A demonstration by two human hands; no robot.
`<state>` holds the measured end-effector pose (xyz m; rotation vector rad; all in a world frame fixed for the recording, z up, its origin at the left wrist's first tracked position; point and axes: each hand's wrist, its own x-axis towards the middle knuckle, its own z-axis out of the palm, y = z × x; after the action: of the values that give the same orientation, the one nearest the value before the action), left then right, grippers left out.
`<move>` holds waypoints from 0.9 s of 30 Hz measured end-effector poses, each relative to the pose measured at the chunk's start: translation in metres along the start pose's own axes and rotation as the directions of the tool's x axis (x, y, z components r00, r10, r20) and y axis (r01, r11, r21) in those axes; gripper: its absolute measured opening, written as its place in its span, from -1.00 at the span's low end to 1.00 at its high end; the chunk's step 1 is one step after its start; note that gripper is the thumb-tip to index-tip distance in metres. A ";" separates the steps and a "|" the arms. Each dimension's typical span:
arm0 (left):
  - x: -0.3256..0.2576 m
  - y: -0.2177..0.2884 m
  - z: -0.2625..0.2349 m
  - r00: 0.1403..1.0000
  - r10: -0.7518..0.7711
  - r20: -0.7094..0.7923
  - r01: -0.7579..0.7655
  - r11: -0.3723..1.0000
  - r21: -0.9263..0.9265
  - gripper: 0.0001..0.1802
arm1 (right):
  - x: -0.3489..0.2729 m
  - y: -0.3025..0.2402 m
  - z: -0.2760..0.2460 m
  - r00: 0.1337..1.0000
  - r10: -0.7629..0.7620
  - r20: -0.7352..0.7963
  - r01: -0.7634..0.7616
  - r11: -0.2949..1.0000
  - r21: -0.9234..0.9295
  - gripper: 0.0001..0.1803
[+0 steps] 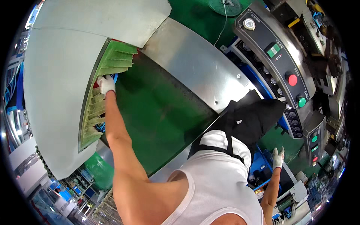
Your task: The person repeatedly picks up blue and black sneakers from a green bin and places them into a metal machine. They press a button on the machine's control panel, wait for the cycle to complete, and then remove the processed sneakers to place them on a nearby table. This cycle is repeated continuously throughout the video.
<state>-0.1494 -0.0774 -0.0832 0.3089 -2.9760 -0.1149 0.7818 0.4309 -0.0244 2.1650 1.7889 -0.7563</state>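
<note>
My left hand (106, 84), in a white glove, is at the strip curtain (112, 60) of frayed green strips that hangs in the opening of a large pale grey housing (63, 82). The strips are parted around it, and a bit of red shows beside the fingers. The fingertips are partly hidden, so whether they hold anything cannot be told. Away to the lower right, my right hand (278, 158), also gloved in white, is held out with its fingers apart and nothing in it. Near it stands a blue bin (259, 165) with dark items inside.
A bare metal plate (191, 60) borders the green floor (153, 112) in front of me. On the right, a control panel (275, 56) carries a red button (291, 78) and a green button (300, 100). A second panel (314, 138) stands nearer. A fan (225, 6) is at the top.
</note>
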 end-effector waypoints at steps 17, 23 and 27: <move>-0.131 0.031 -0.069 0.863 0.488 0.129 -0.435 0.848 -0.302 -0.60 | -0.072 -0.112 -0.049 0.973 -0.214 -0.083 0.223 0.968 0.116 -0.27; -0.302 0.113 -0.128 0.617 0.781 0.094 -0.494 0.477 -0.727 -0.77 | -0.170 -0.309 -0.024 0.712 -0.695 0.100 0.637 0.700 0.322 -0.17; -0.355 0.198 -0.197 0.284 0.959 -0.002 -0.563 0.165 -0.810 -0.72 | -0.210 -0.401 0.019 0.294 -0.943 0.157 0.927 0.321 0.191 -0.01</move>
<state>0.1848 0.1786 0.0797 -1.7258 -2.6914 -1.3234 0.3659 0.3357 0.1276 0.6674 2.8360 -1.2106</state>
